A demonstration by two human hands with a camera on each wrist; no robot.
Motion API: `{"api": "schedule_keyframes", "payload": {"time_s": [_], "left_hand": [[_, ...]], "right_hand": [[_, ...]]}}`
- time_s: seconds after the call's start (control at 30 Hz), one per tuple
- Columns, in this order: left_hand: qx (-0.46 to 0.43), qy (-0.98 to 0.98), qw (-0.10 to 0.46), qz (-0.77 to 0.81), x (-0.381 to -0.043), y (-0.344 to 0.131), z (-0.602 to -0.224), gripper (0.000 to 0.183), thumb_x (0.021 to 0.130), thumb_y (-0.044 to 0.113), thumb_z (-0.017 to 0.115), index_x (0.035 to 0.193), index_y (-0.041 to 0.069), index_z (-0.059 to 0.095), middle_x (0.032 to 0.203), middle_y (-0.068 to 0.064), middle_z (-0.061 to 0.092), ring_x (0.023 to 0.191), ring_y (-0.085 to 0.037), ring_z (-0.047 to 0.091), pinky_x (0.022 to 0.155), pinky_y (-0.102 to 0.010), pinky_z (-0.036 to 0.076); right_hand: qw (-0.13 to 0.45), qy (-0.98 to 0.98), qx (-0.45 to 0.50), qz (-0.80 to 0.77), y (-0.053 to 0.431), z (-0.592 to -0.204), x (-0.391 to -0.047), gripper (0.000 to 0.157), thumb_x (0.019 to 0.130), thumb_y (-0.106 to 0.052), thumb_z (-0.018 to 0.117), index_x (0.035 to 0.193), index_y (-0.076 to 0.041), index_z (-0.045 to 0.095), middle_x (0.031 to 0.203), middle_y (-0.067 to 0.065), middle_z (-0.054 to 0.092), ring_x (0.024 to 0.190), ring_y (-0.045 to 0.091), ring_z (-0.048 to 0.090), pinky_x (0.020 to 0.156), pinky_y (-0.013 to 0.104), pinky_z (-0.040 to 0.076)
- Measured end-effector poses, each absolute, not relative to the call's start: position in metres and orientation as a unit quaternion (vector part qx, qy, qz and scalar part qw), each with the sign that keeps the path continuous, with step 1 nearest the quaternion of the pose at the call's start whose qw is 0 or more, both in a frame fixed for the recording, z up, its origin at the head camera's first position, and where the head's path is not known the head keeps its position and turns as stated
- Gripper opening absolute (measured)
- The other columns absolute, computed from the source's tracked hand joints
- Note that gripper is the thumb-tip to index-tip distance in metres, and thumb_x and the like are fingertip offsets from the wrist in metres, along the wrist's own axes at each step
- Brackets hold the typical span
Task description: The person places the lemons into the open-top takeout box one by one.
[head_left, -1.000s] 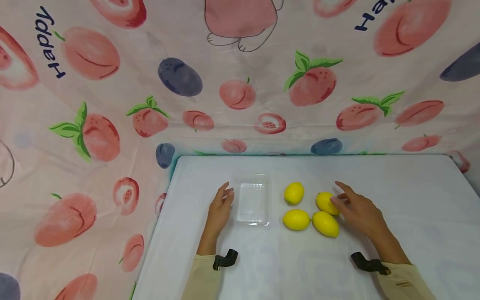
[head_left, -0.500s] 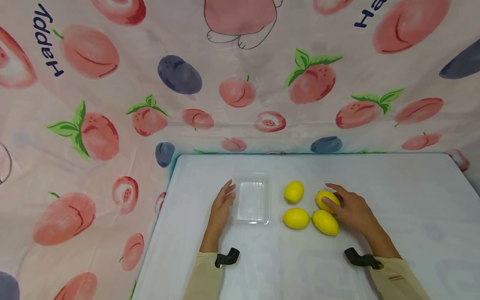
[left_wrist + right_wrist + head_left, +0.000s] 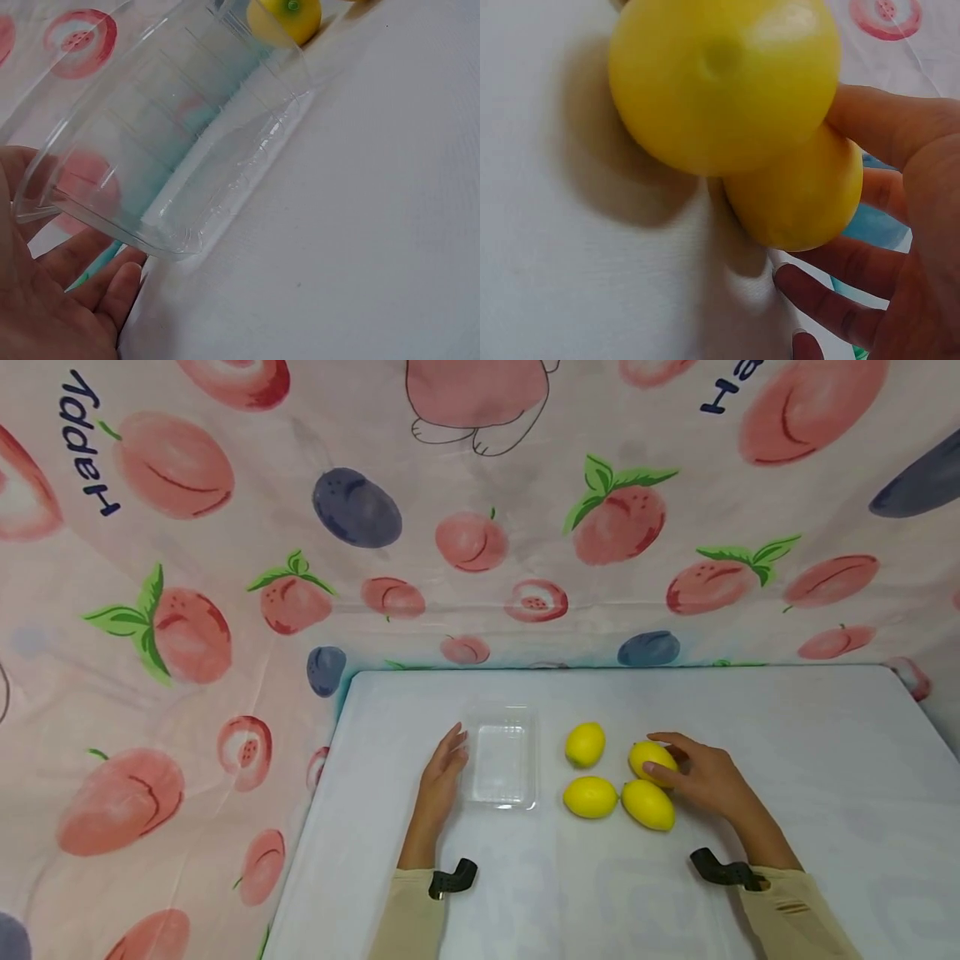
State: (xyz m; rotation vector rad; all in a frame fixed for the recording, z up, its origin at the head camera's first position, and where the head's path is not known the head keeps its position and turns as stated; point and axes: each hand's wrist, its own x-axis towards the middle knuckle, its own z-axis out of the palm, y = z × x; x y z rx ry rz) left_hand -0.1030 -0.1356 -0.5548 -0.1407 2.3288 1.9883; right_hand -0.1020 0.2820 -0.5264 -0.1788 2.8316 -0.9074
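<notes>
Four is avoided here: several yellow lemons lie grouped on the white table. My right hand grips the far right lemon, thumb on its near side and fingers curved around its far side. In the right wrist view this lemon sits partly behind a nearer lemon. The nearer lemon lies right against it. My left hand rests at the left side of a clear plastic container, fingers relaxed along its wall. In the left wrist view, the hand is at the container's rim, holding nothing.
Two more lemons lie between the container and the right-hand pair, one far lemon and one near lemon. A fruit-printed cloth hangs behind and left of the white table.
My right hand has moved left and its fingers have closed around the far right lemon. The left hand has shifted slightly toward the container's side.
</notes>
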Motion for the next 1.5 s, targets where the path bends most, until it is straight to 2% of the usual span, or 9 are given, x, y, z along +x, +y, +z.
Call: {"api": "schedule_keyframes", "payload": {"time_s": [0.17, 0.53, 0.8, 0.93, 1.1, 1.3, 1.4, 1.5], "left_hand": [[-0.041, 0.760, 0.037, 0.648, -0.102, -0.136, -0.557, 0.047, 0.107, 0.027, 0.053, 0.153, 0.033, 0.046, 0.155, 0.000, 0.051, 0.145, -0.026, 0.046, 0.121, -0.053, 0.032], [-0.038, 0.769, 0.036, 0.637, -0.102, -0.137, -0.557, 0.050, 0.107, 0.026, 0.053, 0.156, 0.028, 0.043, 0.155, -0.002, 0.050, 0.145, -0.027, 0.046, 0.120, -0.055, 0.033], [-0.027, 0.783, 0.038, 0.620, -0.101, -0.138, -0.561, 0.050, 0.107, 0.026, 0.051, 0.155, 0.035, 0.043, 0.155, 0.001, 0.051, 0.142, -0.026, 0.049, 0.118, -0.053, 0.036], [-0.024, 0.790, 0.037, 0.612, -0.101, -0.136, -0.559, 0.053, 0.106, 0.025, 0.050, 0.158, 0.033, 0.039, 0.154, 0.001, 0.051, 0.138, -0.026, 0.052, 0.116, -0.053, 0.038], [-0.030, 0.783, 0.039, 0.619, -0.102, -0.134, -0.557, 0.055, 0.107, 0.023, 0.048, 0.160, 0.030, 0.035, 0.154, -0.002, 0.051, 0.139, -0.028, 0.051, 0.118, -0.054, 0.035], [-0.030, 0.777, 0.050, 0.627, -0.102, -0.130, -0.556, 0.054, 0.107, 0.023, 0.045, 0.160, 0.028, 0.035, 0.155, -0.002, 0.050, 0.142, -0.029, 0.047, 0.120, -0.055, 0.032], [-0.029, 0.779, 0.049, 0.624, -0.102, -0.128, -0.558, 0.054, 0.108, 0.024, 0.045, 0.160, 0.030, 0.035, 0.155, -0.002, 0.050, 0.143, -0.029, 0.047, 0.120, -0.055, 0.032], [-0.030, 0.784, 0.045, 0.619, -0.103, -0.126, -0.559, 0.053, 0.108, 0.025, 0.045, 0.160, 0.032, 0.034, 0.155, -0.002, 0.051, 0.143, -0.029, 0.047, 0.119, -0.057, 0.032]], "right_hand": [[0.081, 0.947, -0.061, -0.306, 0.282, -0.526, -0.101, 0.065, 0.093, -0.056, 0.067, 0.143, -0.016, 0.058, 0.127, 0.022, 0.067, 0.106, 0.033, 0.062, 0.090, 0.057, 0.050], [0.083, 0.943, -0.070, -0.313, 0.286, -0.529, -0.101, 0.064, 0.095, -0.056, 0.065, 0.145, -0.016, 0.056, 0.132, 0.024, 0.065, 0.109, 0.036, 0.062, 0.092, 0.061, 0.049], [0.084, 0.944, -0.070, -0.311, 0.283, -0.529, -0.101, 0.063, 0.096, -0.055, 0.063, 0.145, -0.016, 0.055, 0.133, 0.024, 0.064, 0.107, 0.036, 0.063, 0.093, 0.062, 0.049], [0.077, 0.944, -0.067, -0.314, 0.282, -0.528, -0.100, 0.062, 0.096, -0.053, 0.064, 0.145, -0.014, 0.056, 0.133, 0.025, 0.064, 0.108, 0.037, 0.063, 0.093, 0.063, 0.049], [0.074, 0.945, -0.052, -0.314, 0.280, -0.527, -0.100, 0.065, 0.096, -0.055, 0.064, 0.144, -0.013, 0.055, 0.132, 0.025, 0.064, 0.109, 0.038, 0.063, 0.092, 0.060, 0.050], [0.068, 0.947, -0.033, -0.313, 0.281, -0.525, -0.099, 0.067, 0.097, -0.057, 0.062, 0.145, -0.010, 0.053, 0.130, 0.027, 0.065, 0.111, 0.042, 0.061, 0.093, 0.063, 0.048], [0.057, 0.947, -0.030, -0.316, 0.280, -0.523, -0.098, 0.066, 0.097, -0.055, 0.062, 0.145, -0.010, 0.053, 0.125, 0.026, 0.067, 0.109, 0.040, 0.062, 0.089, 0.059, 0.051], [0.037, 0.949, -0.026, -0.311, 0.278, -0.516, -0.098, 0.066, 0.097, -0.054, 0.063, 0.145, -0.010, 0.053, 0.118, 0.024, 0.069, 0.103, 0.037, 0.061, 0.080, 0.048, 0.051]]}}
